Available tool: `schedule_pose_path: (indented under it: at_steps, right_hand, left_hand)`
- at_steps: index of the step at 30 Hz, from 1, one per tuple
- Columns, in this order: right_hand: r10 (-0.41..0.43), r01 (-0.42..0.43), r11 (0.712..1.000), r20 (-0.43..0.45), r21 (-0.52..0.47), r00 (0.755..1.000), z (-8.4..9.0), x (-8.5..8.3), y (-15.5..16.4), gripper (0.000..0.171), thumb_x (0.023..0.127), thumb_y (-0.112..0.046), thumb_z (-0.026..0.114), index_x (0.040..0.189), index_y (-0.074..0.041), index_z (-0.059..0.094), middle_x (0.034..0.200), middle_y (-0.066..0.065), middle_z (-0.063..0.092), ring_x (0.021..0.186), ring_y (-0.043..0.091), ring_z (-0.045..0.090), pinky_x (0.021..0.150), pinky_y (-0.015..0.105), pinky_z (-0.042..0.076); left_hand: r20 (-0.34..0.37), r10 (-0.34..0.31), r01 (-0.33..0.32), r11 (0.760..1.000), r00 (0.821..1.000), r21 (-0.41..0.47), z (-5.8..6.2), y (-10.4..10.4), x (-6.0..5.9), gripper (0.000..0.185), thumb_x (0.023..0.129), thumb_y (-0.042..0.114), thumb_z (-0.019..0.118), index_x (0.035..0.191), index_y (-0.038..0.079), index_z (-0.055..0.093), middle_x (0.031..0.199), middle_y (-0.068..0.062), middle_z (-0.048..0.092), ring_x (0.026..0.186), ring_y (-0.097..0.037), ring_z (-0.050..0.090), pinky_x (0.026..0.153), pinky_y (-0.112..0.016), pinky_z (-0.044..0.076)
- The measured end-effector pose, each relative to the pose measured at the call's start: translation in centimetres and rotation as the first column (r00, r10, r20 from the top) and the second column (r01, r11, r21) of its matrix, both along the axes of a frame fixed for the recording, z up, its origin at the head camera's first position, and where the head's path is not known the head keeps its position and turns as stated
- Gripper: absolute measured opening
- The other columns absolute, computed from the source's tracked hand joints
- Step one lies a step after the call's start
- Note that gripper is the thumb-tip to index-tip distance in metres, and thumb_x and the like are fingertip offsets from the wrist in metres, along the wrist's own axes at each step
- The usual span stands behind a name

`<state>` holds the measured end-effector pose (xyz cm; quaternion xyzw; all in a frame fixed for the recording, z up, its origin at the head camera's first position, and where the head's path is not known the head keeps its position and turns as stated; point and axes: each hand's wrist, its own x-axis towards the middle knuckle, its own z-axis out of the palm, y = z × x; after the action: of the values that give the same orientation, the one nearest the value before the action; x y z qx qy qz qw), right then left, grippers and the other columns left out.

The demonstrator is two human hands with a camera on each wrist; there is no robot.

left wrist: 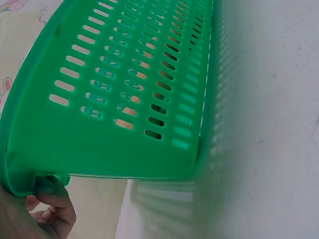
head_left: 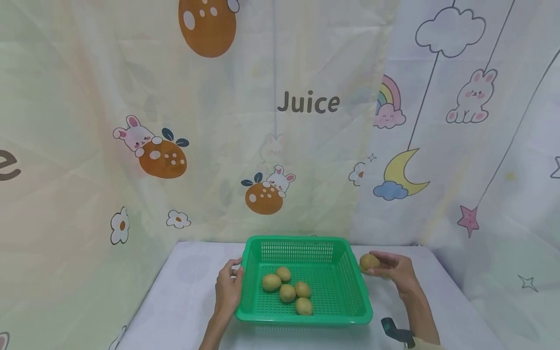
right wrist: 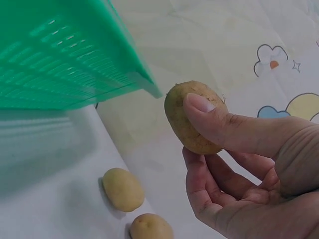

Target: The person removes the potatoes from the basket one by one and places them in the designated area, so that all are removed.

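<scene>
Right wrist view shows the held potato (right wrist: 192, 118) most plainly: it is lifted off the table, pinched between the thumb, pressed on its front, and the fingers (right wrist: 199, 181) curled behind it. The right hand (right wrist: 244, 169) grasps it just beside the near corner of the green basket (right wrist: 65, 55). Only this view shows two loose potatoes (right wrist: 123, 189) lying on the white table (right wrist: 50, 199) below the hand, close together, one partly cut off by the lower edge.

In the head view the same potato (head_left: 369, 261) sits in the right hand (head_left: 393, 272) to the right of the basket (head_left: 345, 282), near its far right corner but apart from the rim. This view alone shows inside the basket: five potatoes (head_left: 287, 290) clustered on its slotted floor. The left hand (head_left: 228, 287) lies against the basket's left wall.

The left wrist view gives that contact up close: the fingers (left wrist: 52, 196) curl under the rim (left wrist: 22, 174) at the basket's corner and grip it, with the slotted wall filling most of the picture and the white table (left wrist: 269, 124) beyond. No potatoes are visible from here.

A cartoon-printed curtain (head_left: 131, 121) hangs behind the table.
</scene>
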<state>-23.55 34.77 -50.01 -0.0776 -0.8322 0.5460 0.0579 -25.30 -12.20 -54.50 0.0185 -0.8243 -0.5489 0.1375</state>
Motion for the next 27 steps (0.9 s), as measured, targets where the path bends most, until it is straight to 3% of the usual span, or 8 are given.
schedule_pose_path:
  at_steps: [3, 5, 9, 18, 27]
  right_hand:
    - [-0.011, 0.011, 1.0, 0.0, -0.024, 1.0, -0.5, 0.2, 0.1, 0.073, 0.08, -0.009, 0.097, 0.144, 0.004, 0.066, 0.146, 0.022, 0.07, 0.1, -0.013, 0.066, 0.12, 0.057, 0.048]
    - [-0.015, 0.015, 0.999, 0.0, -0.037, 1.0, -0.7, 0.2, 0.2, 0.074, 0.079, -0.008, 0.096, 0.144, 0.005, 0.065, 0.148, 0.023, 0.069, 0.099, -0.015, 0.065, 0.122, 0.064, 0.043]
    - [-0.025, 0.026, 0.999, 0.006, -0.041, 1.0, -1.3, 0.4, 0.4, 0.075, 0.079, -0.009, 0.097, 0.145, 0.006, 0.064, 0.15, 0.024, 0.067, 0.097, -0.017, 0.062, 0.123, 0.065, 0.042]
    - [-0.045, 0.045, 0.999, 0.01, 0.006, 0.999, -2.2, 0.8, 0.8, 0.074, 0.08, -0.009, 0.096, 0.145, 0.004, 0.065, 0.147, 0.02, 0.07, 0.101, -0.016, 0.064, 0.118, 0.052, 0.052]
    - [-0.082, 0.082, 0.995, 0.013, -0.048, 0.997, -3.1, 1.1, 0.8, 0.074, 0.079, -0.002, 0.094, 0.146, 0.006, 0.062, 0.146, 0.023, 0.069, 0.095, -0.017, 0.062, 0.122, 0.065, 0.043]
  left_hand:
    - [0.002, 0.001, -0.001, 1.0, 1.0, -0.005, -0.1, 0.0, 0.0, 0.032, 0.111, 0.01, 0.059, 0.14, 0.0, 0.067, 0.098, -0.015, 0.075, 0.07, -0.015, 0.071, 0.059, -0.025, 0.053]
    - [0.0, 0.001, -0.001, 1.0, 1.0, -0.001, -0.2, 0.0, 0.0, 0.031, 0.111, 0.01, 0.06, 0.14, 0.0, 0.068, 0.098, -0.015, 0.075, 0.071, -0.015, 0.071, 0.059, -0.025, 0.053]
    - [-0.003, -0.003, 0.003, 1.0, 1.0, 0.007, -0.2, 0.0, 0.0, 0.032, 0.111, 0.01, 0.06, 0.14, 0.0, 0.068, 0.099, -0.016, 0.075, 0.07, -0.015, 0.072, 0.059, -0.025, 0.054]
    - [-0.005, -0.005, 0.005, 1.0, 1.0, 0.007, -0.2, -0.1, 0.0, 0.032, 0.112, 0.011, 0.06, 0.141, 0.0, 0.067, 0.098, -0.015, 0.075, 0.07, -0.015, 0.072, 0.059, -0.025, 0.054]
    - [-0.014, -0.005, 0.005, 1.0, 1.0, 0.004, 0.0, 0.0, 0.1, 0.031, 0.112, 0.01, 0.06, 0.14, 0.0, 0.067, 0.097, -0.015, 0.075, 0.067, -0.014, 0.071, 0.057, -0.025, 0.052]
